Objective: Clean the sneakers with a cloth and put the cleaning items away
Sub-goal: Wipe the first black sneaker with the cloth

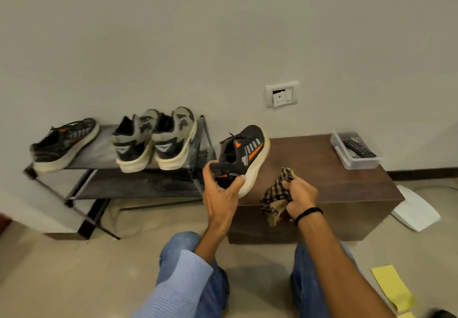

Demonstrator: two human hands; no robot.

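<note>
— How many sneakers does the person have there?
— Four. The left hand (221, 194) grips the black-and-orange sneaker (244, 154) by the heel, fingers and thumb curled round it. Its toe points toward the wall, over the left edge of the brown table (322, 169). Whether its sole touches the table cannot be told.
— And cloths?
— One checked cloth (277, 194), bunched in the right hand (301, 197), whose fingers are curled round it. It hangs at the table's front edge, just beside the held sneaker.
— The other three sneakers?
— They are on the top shelf of the shoe rack (138, 184), left of the table. The matching sneaker (64, 144) lies at the shelf's left end. The left grey sneaker (135, 141) and the right grey sneaker (174, 139) touch side by side near the right end, heels toward the person.
— Anything else?
— One clear plastic box (357, 163) near the table's back right corner holds one remote control (359, 147). One wall socket (282, 94) sits above the table, and one yellow sheet (392, 290) lies on the floor.
</note>
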